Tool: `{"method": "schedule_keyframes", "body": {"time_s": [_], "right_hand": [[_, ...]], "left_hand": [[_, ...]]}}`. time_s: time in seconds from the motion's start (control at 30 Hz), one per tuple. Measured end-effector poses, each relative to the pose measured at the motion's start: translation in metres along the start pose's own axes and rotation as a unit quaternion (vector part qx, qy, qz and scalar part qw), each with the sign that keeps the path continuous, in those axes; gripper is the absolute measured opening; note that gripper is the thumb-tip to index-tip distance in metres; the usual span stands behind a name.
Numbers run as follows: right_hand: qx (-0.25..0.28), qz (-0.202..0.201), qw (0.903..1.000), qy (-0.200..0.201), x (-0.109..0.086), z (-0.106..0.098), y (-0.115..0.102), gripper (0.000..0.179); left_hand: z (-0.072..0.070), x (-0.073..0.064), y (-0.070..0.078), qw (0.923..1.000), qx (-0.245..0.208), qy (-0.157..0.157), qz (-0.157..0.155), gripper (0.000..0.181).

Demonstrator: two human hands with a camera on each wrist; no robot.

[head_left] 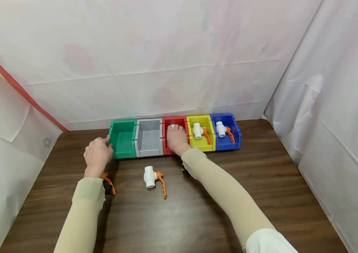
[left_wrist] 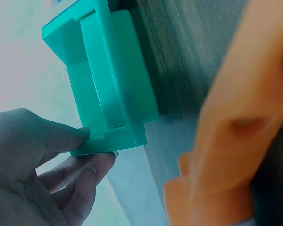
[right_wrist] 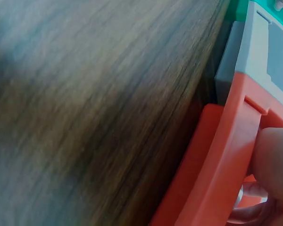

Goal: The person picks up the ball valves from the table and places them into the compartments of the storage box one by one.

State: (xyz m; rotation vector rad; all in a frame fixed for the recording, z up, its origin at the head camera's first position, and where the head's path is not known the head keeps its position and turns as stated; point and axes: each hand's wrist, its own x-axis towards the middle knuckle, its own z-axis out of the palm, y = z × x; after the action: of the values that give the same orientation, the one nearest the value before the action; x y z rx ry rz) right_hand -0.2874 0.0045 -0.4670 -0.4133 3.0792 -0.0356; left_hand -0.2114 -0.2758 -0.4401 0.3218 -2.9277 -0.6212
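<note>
1. White valve [head_left: 172, 126] could have snagged on the red bin [head_left: 182, 121], given the little finger room; a slack grasp might have dropped it askew.
2. It sat inside that bin, at 11 o'clock from the right hand [head_left: 177, 140], mostly hidden under fingers that seemed to grip it.
3. Left hand [head_left: 98, 154] pinched the green bin [head_left: 123, 154] at its 2 o'clock.

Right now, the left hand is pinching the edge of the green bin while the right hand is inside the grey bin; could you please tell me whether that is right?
Not quite: the head view shows the right hand inside the red bin, not the grey bin. The left hand is indeed pinching the edge of the green bin.
</note>
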Motion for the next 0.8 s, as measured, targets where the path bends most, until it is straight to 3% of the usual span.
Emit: {"method": "schedule_keyframes", "body": {"time_s": [0.13,0.3,0.67,0.8], "right_hand": [[0.017,0.001,0.9999,-0.001,-0.002,0.001,0.001,0.055],[0.077,-0.002,0.9962,0.039,-0.004,-0.011,0.001,0.063],[0.161,-0.002,0.9828,0.09,-0.019,-0.034,0.019,0.043],[0.203,-0.004,0.9719,0.119,-0.027,-0.038,0.031,0.036]], "left_hand": [[0.002,-0.002,0.0,1.0,-0.001,-0.001,0.007,0.043],[0.001,0.0,0.0,1.0,-0.002,0.002,0.009,0.043],[0.003,0.001,0.003,1.0,-0.005,0.006,-0.001,0.043],[0.003,0.001,0.003,1.0,-0.004,0.006,-0.003,0.043]]}}
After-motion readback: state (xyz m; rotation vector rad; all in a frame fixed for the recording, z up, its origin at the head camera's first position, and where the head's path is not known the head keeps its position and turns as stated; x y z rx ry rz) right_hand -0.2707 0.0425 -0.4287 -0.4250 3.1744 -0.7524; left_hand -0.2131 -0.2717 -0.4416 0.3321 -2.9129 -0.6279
